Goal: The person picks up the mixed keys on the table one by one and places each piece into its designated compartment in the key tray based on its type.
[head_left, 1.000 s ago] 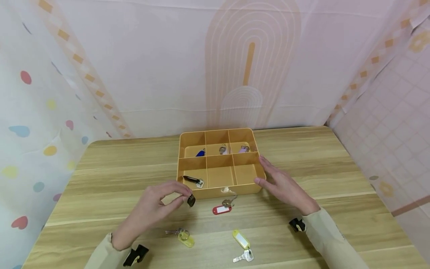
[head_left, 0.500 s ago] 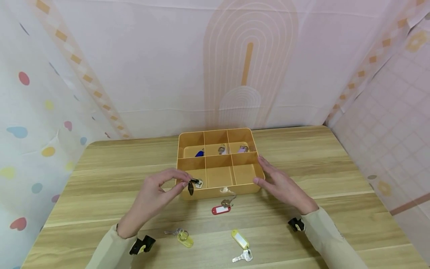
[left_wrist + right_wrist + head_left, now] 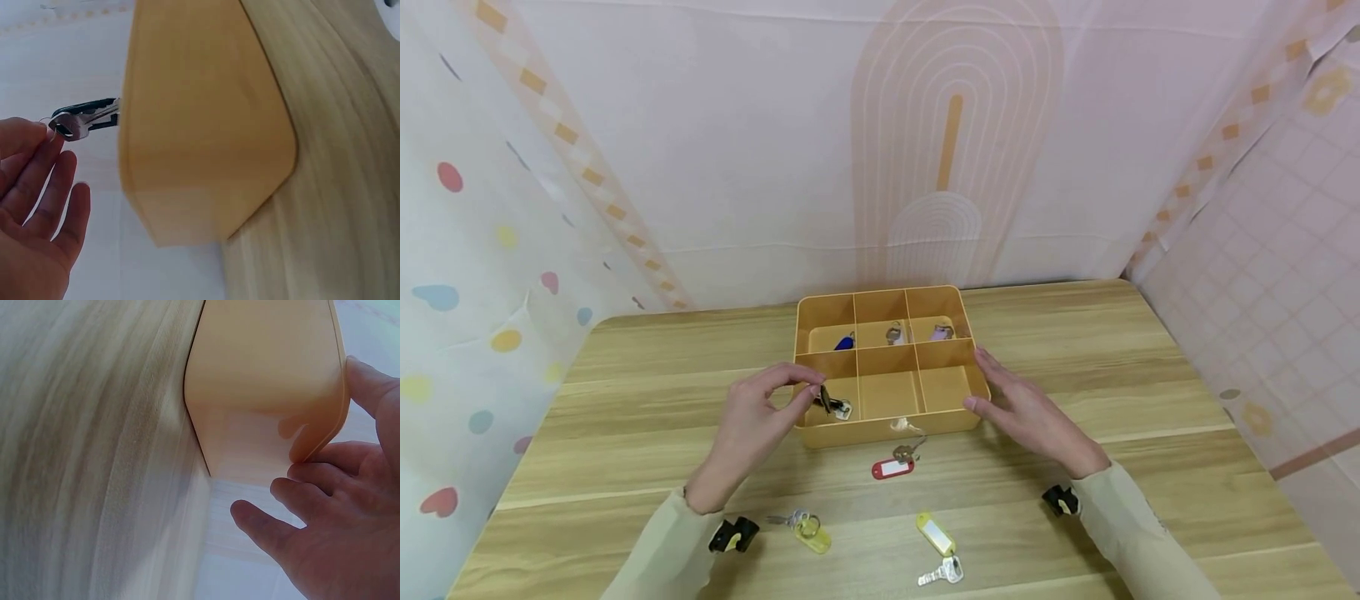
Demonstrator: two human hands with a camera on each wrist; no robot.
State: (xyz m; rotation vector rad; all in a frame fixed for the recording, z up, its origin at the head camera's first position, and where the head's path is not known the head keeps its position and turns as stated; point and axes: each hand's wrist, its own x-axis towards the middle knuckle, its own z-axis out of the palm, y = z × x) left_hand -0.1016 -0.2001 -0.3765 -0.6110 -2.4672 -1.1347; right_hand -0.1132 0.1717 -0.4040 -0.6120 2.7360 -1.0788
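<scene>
My left hand (image 3: 748,417) pinches the ring of a key (image 3: 70,127) between thumb and forefinger, its other fingers spread. A dark tag (image 3: 825,398) hangs with this key over the front left compartment of a tan six-compartment box (image 3: 880,430). Below it in that compartment lies another key (image 3: 844,409) with a black fob, partly covered in the head view. My right hand (image 3: 1033,421) rests against the box's right side with fingers extended, the thumb by the front right corner of the rim.
Back compartments hold a blue tag (image 3: 846,342), a key (image 3: 893,333) and a key with a purple tag (image 3: 942,332). Before the box lie keys with a red tag (image 3: 892,468), a yellow tag (image 3: 814,537) and another yellow tag (image 3: 935,534). A patterned cloth (image 3: 737,167) hangs behind the wooden table (image 3: 1037,533).
My left hand has moved up and forward, carrying the key and dark tag from before the box's front left corner to over the front left compartment. The right hand stays in place.
</scene>
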